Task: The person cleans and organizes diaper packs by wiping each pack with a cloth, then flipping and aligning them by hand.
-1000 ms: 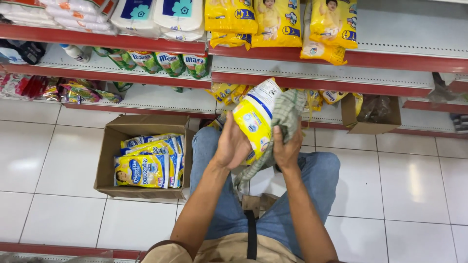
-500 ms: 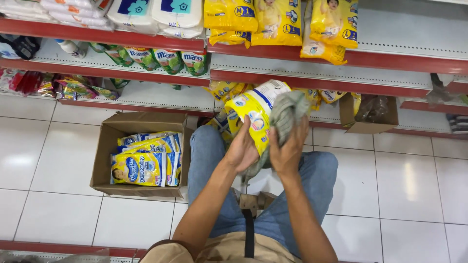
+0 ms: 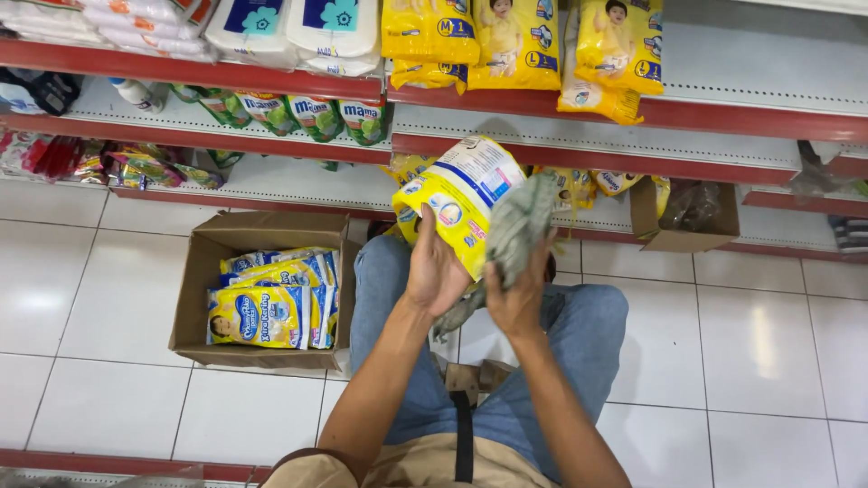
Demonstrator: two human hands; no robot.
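A: Head view. Left hand [image 3: 434, 271]?

B: Clasped around the yellow plastic diaper pack [image 3: 461, 210], held tilted above the knees, in front of the red-edged metal shelf [image 3: 579, 145].

A: Right hand [image 3: 520, 294]?

B: Closed on a grey crumpled cloth [image 3: 517, 230], pressed against the pack's right side.

A: Surroundings?

B: Open brown cardboard box [image 3: 226, 239] on the white tiled floor [image 3: 750, 352], left of the knees, holding similar yellow packs [image 3: 262, 316].

L hand [image 3: 434, 271] raised, fingers curled, R hand [image 3: 520, 294] raised, fingers gripping
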